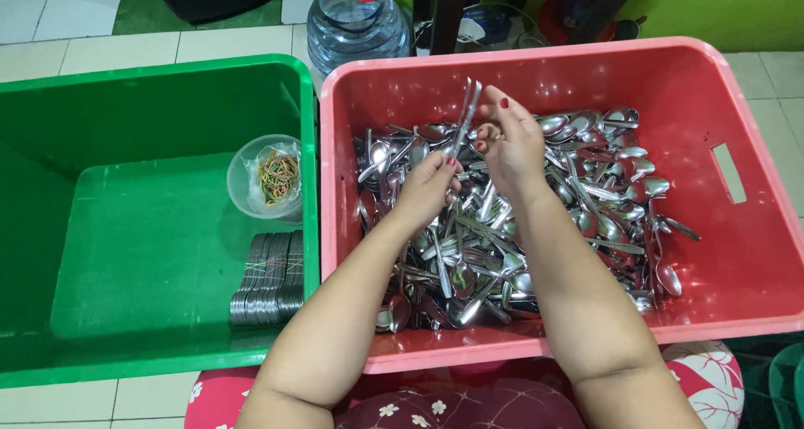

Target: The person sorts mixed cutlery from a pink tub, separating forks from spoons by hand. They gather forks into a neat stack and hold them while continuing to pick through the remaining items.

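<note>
1. While both forearms reach over the near rim of the red crate [670, 69], the 2 hands meet above the cutlery heap inside it.
2. Her left hand [429, 186] is closed around the lower end of a small bunch of steel handles [467, 111], which stands nearly upright, tips toward the crate's far wall.
3. Her right hand [511, 140] is just beside that bunch, fingers curled and narrow, thumb and fingertips close to the handles; I cannot tell whether it pinches one of them or only touches.
4. Filling the middle and right of the red crate's floor is a loose pile of spoons and forks [586, 203], lying in every direction; the strip along the right wall, under the slot handle, is bare plastic.
5. Touching the red crate's left wall stands a green crate [151, 86] on the tiled floor [126, 48].
6. Near the green crate's right wall sits a clear plastic cup [251, 174] holding coloured rubber bands [279, 176].
7. Just toward the near edge from the cup lies a row of bundled cutlery [270, 278], side by side, against the same right wall.
8. Beyond the far edges of both crates stands a large water bottle [356, 23] with a red cap.
</note>
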